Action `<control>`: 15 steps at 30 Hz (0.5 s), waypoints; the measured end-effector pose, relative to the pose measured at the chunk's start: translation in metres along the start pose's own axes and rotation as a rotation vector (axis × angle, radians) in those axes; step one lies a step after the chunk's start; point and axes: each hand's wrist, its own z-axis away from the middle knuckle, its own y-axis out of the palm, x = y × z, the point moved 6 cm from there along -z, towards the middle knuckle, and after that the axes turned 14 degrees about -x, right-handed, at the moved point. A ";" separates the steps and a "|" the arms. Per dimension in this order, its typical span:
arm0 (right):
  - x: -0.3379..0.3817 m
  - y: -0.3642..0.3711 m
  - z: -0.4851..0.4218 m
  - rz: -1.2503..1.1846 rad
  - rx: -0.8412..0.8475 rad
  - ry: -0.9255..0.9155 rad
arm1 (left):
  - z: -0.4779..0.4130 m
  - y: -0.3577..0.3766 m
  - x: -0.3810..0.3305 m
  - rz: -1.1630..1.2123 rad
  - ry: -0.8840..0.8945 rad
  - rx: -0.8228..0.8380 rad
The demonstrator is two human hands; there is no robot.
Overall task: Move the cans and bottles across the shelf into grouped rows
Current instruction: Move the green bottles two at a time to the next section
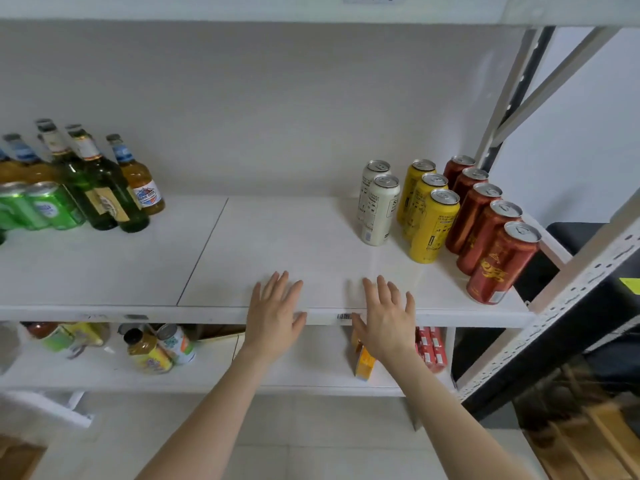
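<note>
Left hand [273, 313]: I see it flat, fingers straight and spread, holding nothing, at the shelf's front edge, lower middle of the frame.
Right hand [388, 320]: the same, palm down and empty, just right of the left one; I cannot tell whether either presses on the board.
Red cans [485, 230]: five in a front-to-back row at centre right.
Yellow cans [429, 223]: three in a row, just left of the red.
White cans [377, 209]: two, left again.
Green cans [41, 206]: at the left edge of the frame, in front of the bottles.
Green bottles [104, 199] and amber bottles [138, 178]: clustered at centre left, ungrouped.
Shelf [104, 271]: smooth white boards with a seam; the wide middle is bare.
Can handling: I judge them thin metal cylinders, slick and dentable, weighty if full; I would wrap the mid-body.
Bottle handling: glass, breakable, tall and top-heavy, so likely to tip if slid; I would grip the lower body, not the neck.
Textures: glossy printed can walls, paper bottle labels, crimped metal caps.
</note>
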 end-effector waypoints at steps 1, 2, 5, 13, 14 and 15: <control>0.004 -0.003 0.006 0.008 -0.002 -0.004 | 0.008 -0.003 0.003 -0.026 0.010 0.014; 0.009 -0.007 0.012 0.016 -0.002 -0.007 | 0.016 -0.005 0.007 -0.049 0.018 0.023; 0.023 -0.015 0.026 0.048 0.005 -0.011 | 0.033 -0.014 0.024 -0.085 0.018 0.041; 0.096 -0.028 0.050 0.064 -0.015 0.026 | 0.069 -0.049 0.105 -0.173 0.053 0.100; 0.110 -0.029 0.053 0.067 -0.015 0.031 | 0.073 -0.056 0.119 -0.175 0.059 0.106; 0.124 -0.030 0.055 0.069 -0.016 0.034 | 0.076 -0.062 0.133 -0.181 0.064 0.115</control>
